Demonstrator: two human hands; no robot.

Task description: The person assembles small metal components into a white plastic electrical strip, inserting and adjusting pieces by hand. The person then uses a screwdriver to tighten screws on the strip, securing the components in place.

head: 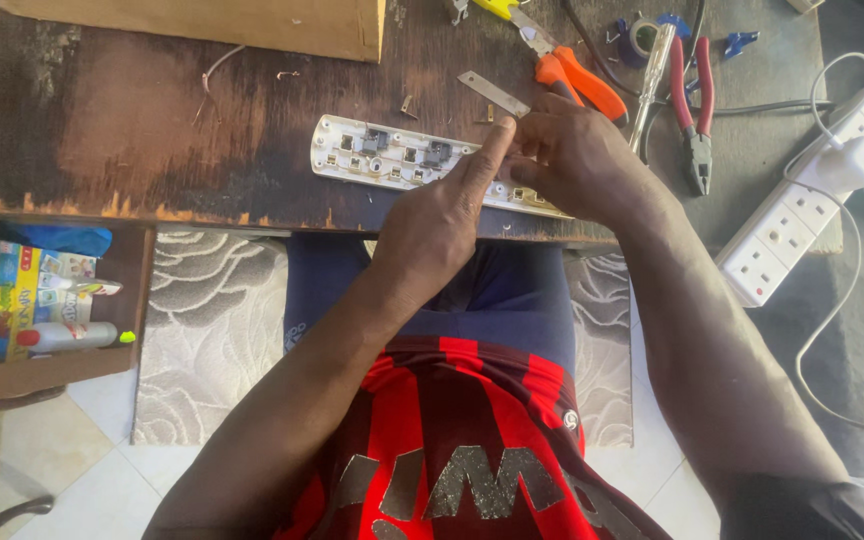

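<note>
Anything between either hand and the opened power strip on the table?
Nothing visible. The left hand already rests on the opened power strip, forefinger pointing along it, and the right hand covers its right end. The pliers lie off to the right.

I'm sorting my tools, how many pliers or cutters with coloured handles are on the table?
2: orange-handled pliers just above the right hand, and red-handled pliers to its right. Others may lie beyond the frame's top edge.

Bare dark table lay open toward nine o'clock of the opened power strip. At one to three o'clock, orange cutters, a screwdriver and red pliers crowded the way; a cardboard box blocked eleven o'clock.
</note>
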